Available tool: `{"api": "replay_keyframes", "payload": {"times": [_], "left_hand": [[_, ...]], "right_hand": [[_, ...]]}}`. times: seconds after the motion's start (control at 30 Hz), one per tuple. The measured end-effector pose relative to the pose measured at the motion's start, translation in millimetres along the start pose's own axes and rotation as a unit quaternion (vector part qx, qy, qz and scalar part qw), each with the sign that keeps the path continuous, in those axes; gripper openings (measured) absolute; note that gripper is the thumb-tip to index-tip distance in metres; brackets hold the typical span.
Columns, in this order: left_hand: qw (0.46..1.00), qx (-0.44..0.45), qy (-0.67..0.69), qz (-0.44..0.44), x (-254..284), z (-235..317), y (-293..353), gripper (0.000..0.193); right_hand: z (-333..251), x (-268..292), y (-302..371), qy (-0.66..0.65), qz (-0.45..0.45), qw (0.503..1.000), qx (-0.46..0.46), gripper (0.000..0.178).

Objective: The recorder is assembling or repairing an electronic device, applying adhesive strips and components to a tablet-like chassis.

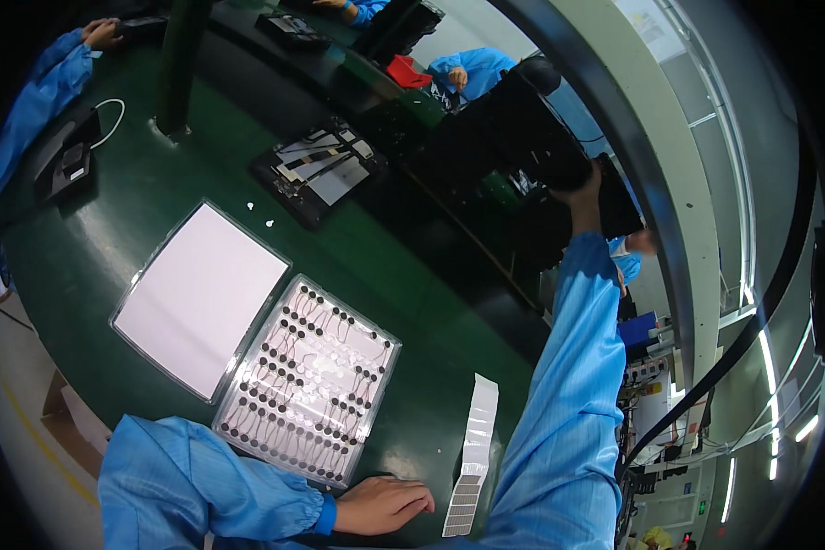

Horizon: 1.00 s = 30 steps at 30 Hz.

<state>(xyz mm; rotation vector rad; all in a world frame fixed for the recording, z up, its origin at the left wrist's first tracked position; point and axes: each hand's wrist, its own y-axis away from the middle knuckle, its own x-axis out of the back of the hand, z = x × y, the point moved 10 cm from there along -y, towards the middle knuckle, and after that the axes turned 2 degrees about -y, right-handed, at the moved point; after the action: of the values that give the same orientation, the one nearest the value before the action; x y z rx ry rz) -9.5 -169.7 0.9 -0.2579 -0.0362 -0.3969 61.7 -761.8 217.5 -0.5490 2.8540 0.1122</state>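
Observation:
My right arm stretches far out to the upper right. My right hand (583,191) is closed at the lower corner of a dark, flat, boxy panel (536,133); its fingers are partly lost in the dark. My left hand (383,505) lies palm down on the green table, holding nothing, its fingers loosely bent. Beside it is a clear plastic tray (380,403) with rows of small round black parts on thin wires. A strip of labels (472,458), partly peeled off, lies to the right of that hand.
Left of the tray sits a white rectangular sheet (202,293) in a clear tray. An opened tablet (321,170) with bare inner parts lies farther back. A dark post (181,73) rises from the table. Other people in blue sleeves (37,110) work around it.

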Motion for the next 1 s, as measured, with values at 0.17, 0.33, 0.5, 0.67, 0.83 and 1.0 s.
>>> {"api": "replay_keyframes", "payload": {"times": [0.17,0.33,0.5,0.67,0.83,1.0], "left_hand": [[1.000,0.015,-0.008,-0.006,-3,1,2,0.019],[1.000,0.008,-0.002,-0.004,1,4,1,0.020],[1.000,0.017,-0.006,-0.014,-1,1,2,0.020],[1.000,-0.001,-0.019,-0.022,2,10,0,0.021],[0.985,0.109,0.130,0.015,3,-25,1,0.022],[0.929,-0.030,0.302,0.213,47,7,-11,0.076]], "right_hand": [[32,5,26,-0.077,0.060,0.991,-0.091,0.070],[29,31,-12,-0.042,0.017,0.992,-0.115,0.082],[16,16,0,-0.079,0.054,0.995,0.039,0.079],[-50,13,68,-0.038,-0.009,0.993,0.114,0.072],[-21,24,160,-0.072,-0.044,0.993,0.076,0.054],[43,105,303,-0.067,0.026,0.997,0.038,0.040]]}}
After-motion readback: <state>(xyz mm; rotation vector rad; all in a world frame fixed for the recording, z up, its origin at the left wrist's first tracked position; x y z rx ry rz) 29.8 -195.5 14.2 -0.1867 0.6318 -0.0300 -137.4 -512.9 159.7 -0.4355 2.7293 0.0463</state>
